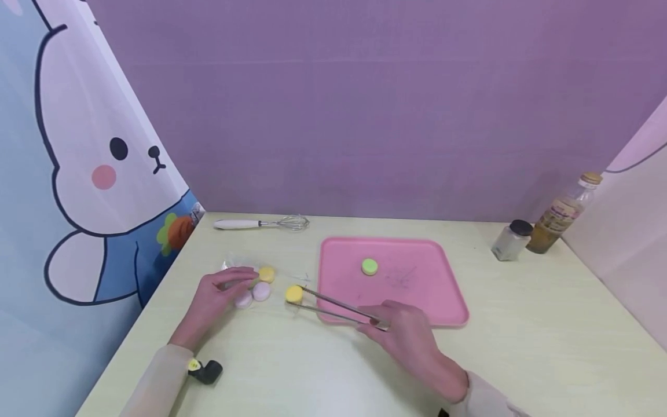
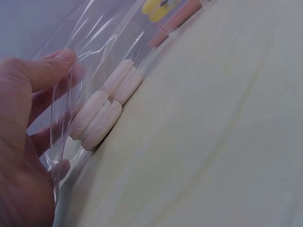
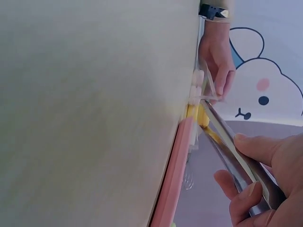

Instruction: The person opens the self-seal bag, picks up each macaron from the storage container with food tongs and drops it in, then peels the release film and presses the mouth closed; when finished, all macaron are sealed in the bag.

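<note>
My left hand (image 1: 216,298) pinches the edge of a clear plastic bag (image 2: 102,40) between thumb and fingers. Inside the bag two pale purple macarons (image 2: 97,120) stand on edge in the left wrist view, beside the fingers. A yellow macaron (image 1: 267,274) lies just behind the purple ones. With my right hand (image 1: 406,333) I grip metal tongs (image 1: 341,304), thumb on one arm and fingers around the other. Another yellow macaron (image 1: 294,294) sits between the tong tips, left of the pink tray (image 1: 438,284). On the tray rests a green macaron (image 1: 369,266).
A whisk (image 1: 260,223) with a white handle lies along the table's back edge. At the back right stand a small black-lidded jar (image 1: 512,241) and a corked bottle (image 1: 563,215) of brownish liquid. A purple wall backs the table, with a rabbit-print curtain (image 1: 94,191) at left.
</note>
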The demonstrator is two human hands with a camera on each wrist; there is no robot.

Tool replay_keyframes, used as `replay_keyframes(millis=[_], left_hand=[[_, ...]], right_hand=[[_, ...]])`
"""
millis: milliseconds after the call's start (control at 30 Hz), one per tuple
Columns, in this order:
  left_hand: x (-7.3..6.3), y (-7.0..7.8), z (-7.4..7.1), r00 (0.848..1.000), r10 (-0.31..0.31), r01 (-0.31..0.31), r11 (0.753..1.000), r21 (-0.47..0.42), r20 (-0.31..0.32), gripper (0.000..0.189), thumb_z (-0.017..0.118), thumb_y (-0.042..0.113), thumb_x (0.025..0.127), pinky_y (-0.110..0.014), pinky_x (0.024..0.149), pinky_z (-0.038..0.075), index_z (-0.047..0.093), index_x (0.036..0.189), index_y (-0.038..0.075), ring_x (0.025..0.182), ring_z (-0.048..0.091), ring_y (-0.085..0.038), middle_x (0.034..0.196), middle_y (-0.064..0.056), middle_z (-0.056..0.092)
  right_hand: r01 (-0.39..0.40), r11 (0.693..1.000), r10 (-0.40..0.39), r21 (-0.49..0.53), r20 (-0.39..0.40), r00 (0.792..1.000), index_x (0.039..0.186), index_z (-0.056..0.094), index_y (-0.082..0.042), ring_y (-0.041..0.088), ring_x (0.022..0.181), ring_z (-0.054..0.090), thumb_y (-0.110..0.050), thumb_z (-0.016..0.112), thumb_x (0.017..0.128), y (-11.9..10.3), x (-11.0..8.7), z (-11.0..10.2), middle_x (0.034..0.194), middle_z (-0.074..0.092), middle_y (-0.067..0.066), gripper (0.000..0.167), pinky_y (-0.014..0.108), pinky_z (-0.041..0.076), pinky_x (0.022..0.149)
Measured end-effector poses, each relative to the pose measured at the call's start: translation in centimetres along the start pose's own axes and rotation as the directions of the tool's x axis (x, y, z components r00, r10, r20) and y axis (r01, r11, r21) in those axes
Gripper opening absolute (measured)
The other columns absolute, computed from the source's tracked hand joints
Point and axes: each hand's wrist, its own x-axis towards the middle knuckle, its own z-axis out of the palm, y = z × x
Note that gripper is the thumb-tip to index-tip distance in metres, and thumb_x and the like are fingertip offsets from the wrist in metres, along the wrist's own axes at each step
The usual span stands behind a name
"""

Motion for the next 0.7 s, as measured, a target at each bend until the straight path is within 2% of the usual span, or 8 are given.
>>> replay_keyframes(millis=[133,433,700], left_hand=[[0.0,-0.1,0.0,1.0,0.007,-0.007,1.0,0.0,0.003,0.021,0.074,0.016,0.094,-0.054,0.117,0.028,0.077,0.114,0.009,0.119,0.058,-0.007,0.127,-0.01,0.068],[0.0,-0.1,0.1,1.0,-0.025,0.025,0.999,0.036,0.009,0.02,0.075,0.019,0.094,-0.049,0.113,0.035,0.078,0.112,0.011,0.123,0.057,-0.013,0.127,-0.004,0.068],[0.0,0.0,0.2,0.999,-0.032,0.032,0.999,0.011,0.014,0.02,0.075,0.018,0.094,-0.053,0.116,0.03,0.078,0.112,0.011,0.124,0.056,-0.018,0.128,-0.006,0.067]], right_hand=[[-0.016,0.999,0.014,0.031,0.046,0.999,0.1,0.082,-0.017,0.001,0.063,0.059,-0.026,0.09,0.075,-0.4,0.7,0.6,0.073,0.07,-0.012,0.028,0.015,0.044,0.054],[-0.039,0.994,0.027,0.101,0.116,0.993,0.101,0.082,-0.018,-0.004,0.065,0.058,-0.027,0.087,0.079,-1.0,1.7,1.7,0.075,0.071,-0.013,0.024,0.017,0.046,0.058],[-0.041,0.994,0.025,0.103,0.154,0.988,0.101,0.082,-0.02,-0.003,0.067,0.06,-0.03,0.088,0.078,-1.4,2.3,2.4,0.077,0.072,-0.013,0.026,0.018,0.048,0.06]])
